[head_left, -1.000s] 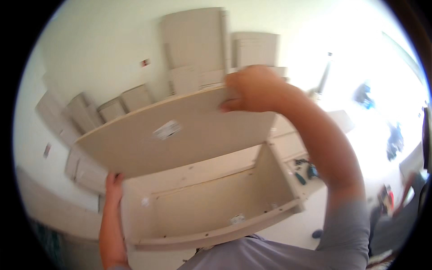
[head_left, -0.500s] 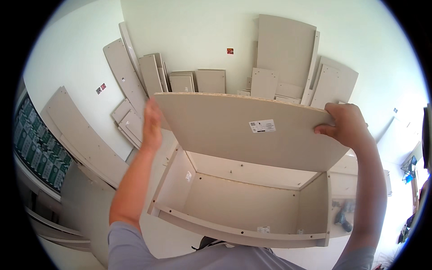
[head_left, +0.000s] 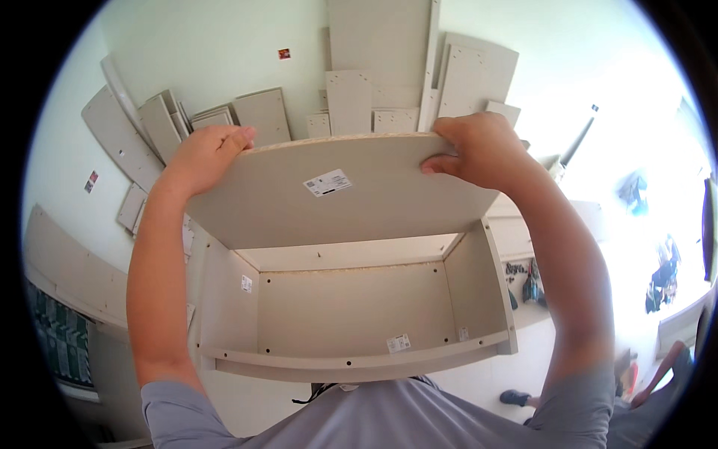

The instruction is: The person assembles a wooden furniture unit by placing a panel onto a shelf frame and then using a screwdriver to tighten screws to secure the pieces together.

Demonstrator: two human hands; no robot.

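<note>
A large grey-beige board [head_left: 351,217] with a white sticker stands tilted in front of me, its raw chipboard edge uppermost. My left hand [head_left: 209,157] grips the top left corner of the board. At the top right, my right hand [head_left: 479,150] clasps the same edge, thumb on the near face and fingers behind. Below is an open box-like furniture carcass [head_left: 359,363], with side walls, a bottom panel and a front rail with holes. The board hangs over its far part; whether its lower edge touches the carcass, I cannot tell.
Many beige boards [head_left: 381,52] lean against the walls. A power tool [head_left: 532,284] and small hardware lie right of the carcass. Another person's shoe [head_left: 514,397] and arm [head_left: 662,374] show at the lower right. Green patterned packaging [head_left: 56,337] is at far left.
My left hand, flat beside the board's left edge before, has closed on its top left corner. My view has swung right, and another person has come into it.
</note>
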